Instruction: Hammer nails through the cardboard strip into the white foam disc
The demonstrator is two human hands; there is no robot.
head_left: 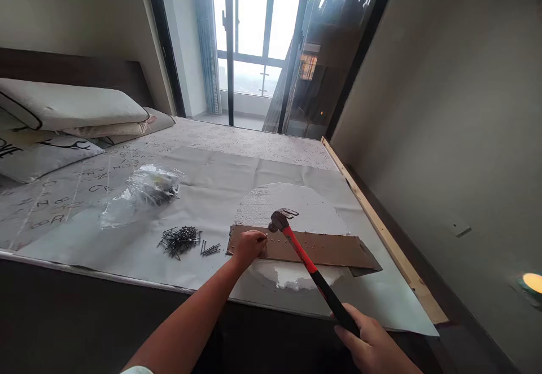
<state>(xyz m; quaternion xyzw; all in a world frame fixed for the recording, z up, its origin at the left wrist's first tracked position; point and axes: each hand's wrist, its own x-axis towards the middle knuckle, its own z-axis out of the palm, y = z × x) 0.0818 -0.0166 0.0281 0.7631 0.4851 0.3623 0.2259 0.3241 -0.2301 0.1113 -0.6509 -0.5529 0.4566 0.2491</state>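
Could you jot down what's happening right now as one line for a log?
left hand: on brown board | right hand: gripping claw hammer | nearby: loose nails

Pale pillows (71, 103) are stacked at the head of a bed (254, 140) with a letter-printed cover. A plastic bag (141, 196) lies on a grey sheet (212, 165); a wooden strip (381, 227) edges the bed; a curtain (207, 41) hangs by the window (249, 24).
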